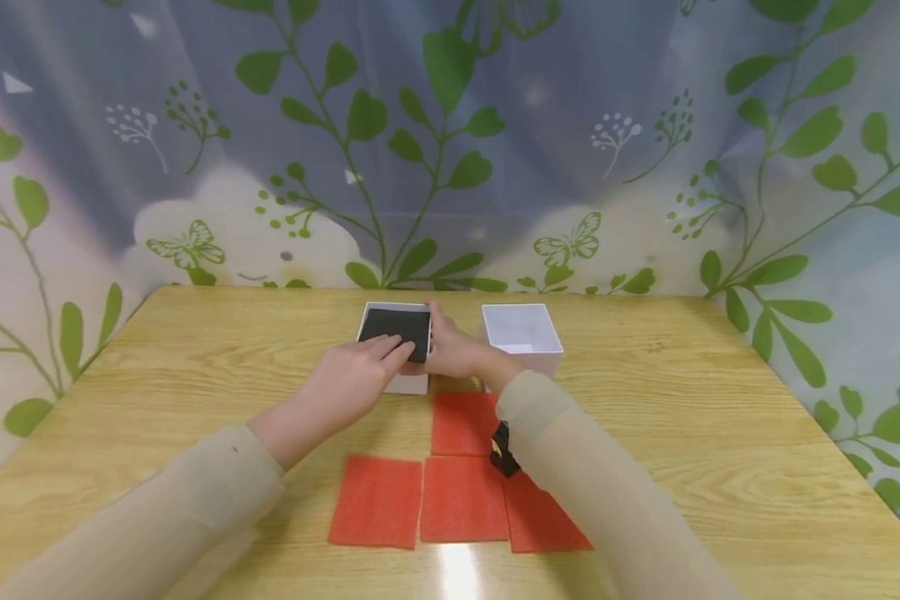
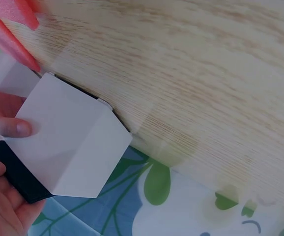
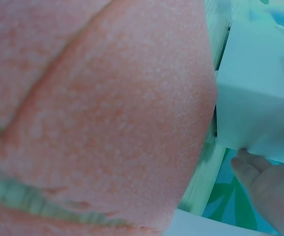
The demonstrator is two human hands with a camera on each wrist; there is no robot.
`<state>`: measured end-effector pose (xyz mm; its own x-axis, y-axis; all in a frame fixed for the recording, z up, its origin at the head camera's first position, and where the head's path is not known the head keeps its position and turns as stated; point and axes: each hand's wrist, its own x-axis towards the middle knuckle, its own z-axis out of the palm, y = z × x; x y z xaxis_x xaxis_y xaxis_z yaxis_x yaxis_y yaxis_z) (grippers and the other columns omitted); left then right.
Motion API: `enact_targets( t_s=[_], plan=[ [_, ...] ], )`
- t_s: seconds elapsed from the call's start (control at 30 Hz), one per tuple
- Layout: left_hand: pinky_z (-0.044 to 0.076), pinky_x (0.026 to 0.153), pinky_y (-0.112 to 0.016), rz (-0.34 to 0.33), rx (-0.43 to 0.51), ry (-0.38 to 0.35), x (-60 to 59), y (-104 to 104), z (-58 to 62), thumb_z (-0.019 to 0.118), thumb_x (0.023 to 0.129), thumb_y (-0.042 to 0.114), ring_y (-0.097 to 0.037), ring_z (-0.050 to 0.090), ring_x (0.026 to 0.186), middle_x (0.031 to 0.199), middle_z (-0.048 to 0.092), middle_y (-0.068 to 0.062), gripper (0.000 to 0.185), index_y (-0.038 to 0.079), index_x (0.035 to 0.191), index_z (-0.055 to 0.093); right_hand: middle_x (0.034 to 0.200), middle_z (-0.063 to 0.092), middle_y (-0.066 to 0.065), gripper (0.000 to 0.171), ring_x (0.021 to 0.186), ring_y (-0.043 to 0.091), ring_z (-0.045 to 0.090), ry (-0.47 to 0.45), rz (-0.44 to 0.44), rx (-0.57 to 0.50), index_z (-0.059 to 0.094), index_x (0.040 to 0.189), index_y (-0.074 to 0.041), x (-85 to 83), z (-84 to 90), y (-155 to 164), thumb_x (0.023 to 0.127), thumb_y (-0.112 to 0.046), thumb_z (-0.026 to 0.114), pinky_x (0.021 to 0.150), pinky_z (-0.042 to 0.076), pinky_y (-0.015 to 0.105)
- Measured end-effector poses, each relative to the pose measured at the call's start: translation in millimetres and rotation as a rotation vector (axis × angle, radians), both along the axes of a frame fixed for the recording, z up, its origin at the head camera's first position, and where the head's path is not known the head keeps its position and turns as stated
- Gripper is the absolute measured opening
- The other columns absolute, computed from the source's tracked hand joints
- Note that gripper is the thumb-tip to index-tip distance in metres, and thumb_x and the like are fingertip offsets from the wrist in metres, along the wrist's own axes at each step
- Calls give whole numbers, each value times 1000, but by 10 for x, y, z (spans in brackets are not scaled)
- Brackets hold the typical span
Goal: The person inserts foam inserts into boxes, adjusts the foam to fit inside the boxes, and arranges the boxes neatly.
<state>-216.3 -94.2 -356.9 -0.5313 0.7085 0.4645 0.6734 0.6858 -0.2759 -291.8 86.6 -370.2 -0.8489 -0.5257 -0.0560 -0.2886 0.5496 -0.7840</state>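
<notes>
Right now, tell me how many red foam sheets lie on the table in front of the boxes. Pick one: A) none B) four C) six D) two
B: the head view shows four red foam sheets flat on the table, one nearer the boxes and three in a row closer to the person, partly hidden under the right sleeve.

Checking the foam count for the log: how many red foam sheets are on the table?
4. One upper sheet just below the white boxes; three in a front row: left, middle, right, partly hidden under the right sleeve. More could be hidden.
</notes>
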Motion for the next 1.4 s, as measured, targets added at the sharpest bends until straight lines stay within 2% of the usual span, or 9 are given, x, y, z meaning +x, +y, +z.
enact_targets(
  t_s=[0.33, 0.47, 0.57, 0.7, 0.97, 1.17, 1.4],
  plan=[
    [54, 68, -37, 20, 2, -6, -66, 22, -23, 69, 81, 1, -25, 64, 95, 108, 65, -13, 35, 5, 115, 65, 127, 36, 18, 90, 115, 27, 36, -3, 8, -44, 13, 138, -7, 19, 25, 2, 76, -13, 77, 97, 34, 39],
    [54, 67, -37, 36, -3, -33, -70, 34, -27, 69, 81, 1, -25, 64, 95, 110, 65, -13, 37, 6, 117, 65, 135, 30, 20, 99, 123, 29, 32, -37, -7, -2, 4, 144, -9, 29, 16, 22, 77, -20, 77, 101, 32, 41],
    [54, 65, -36, 40, 7, -48, -68, 41, -26, 68, 81, 1, -26, 65, 93, 112, 64, -13, 37, 7, 118, 64, 144, 21, 21, 106, 132, 30, 23, -63, -28, 28, -3, 147, -11, 40, 18, 34, 78, -25, 76, 105, 27, 43],
    [54, 64, -37, 27, 31, -50, -51, 21, -30, 67, 81, 0, -28, 65, 93, 115, 62, -15, 40, 6, 120, 62, 147, 16, 20, 109, 135, 30, 19, -79, -34, 33, -6, 147, -12, 47, 22, 35, 78, -26, 76, 106, 26, 43],
    [52, 75, -41, -81, 77, -59, 100, -91, -22, 66, 81, -3, -32, 60, 104, 119, 59, -21, 40, 1, 120, 61, 137, 27, 21, 105, 126, 31, 31, -53, -37, 38, -1, 146, -12, 40, 45, 17, 77, -24, 77, 102, 31, 43],
    [52, 77, -42, -42, 69, -55, 131, -154, -55, 65, 81, -4, -33, 61, 103, 118, 59, -20, 40, 4, 120, 60, 126, 35, 19, 98, 116, 27, 37, -7, -16, 9, 5, 143, -8, 37, 36, 13, 76, -18, 77, 98, 34, 39],
    [51, 79, -40, -58, 72, -35, 112, -168, -85, 64, 81, -5, -31, 60, 104, 117, 60, -20, 40, 4, 120, 60, 129, 34, 18, 99, 119, 28, 36, -25, -19, 7, 4, 143, -10, 35, 23, 4, 76, -17, 77, 100, 33, 39]
  ],
)
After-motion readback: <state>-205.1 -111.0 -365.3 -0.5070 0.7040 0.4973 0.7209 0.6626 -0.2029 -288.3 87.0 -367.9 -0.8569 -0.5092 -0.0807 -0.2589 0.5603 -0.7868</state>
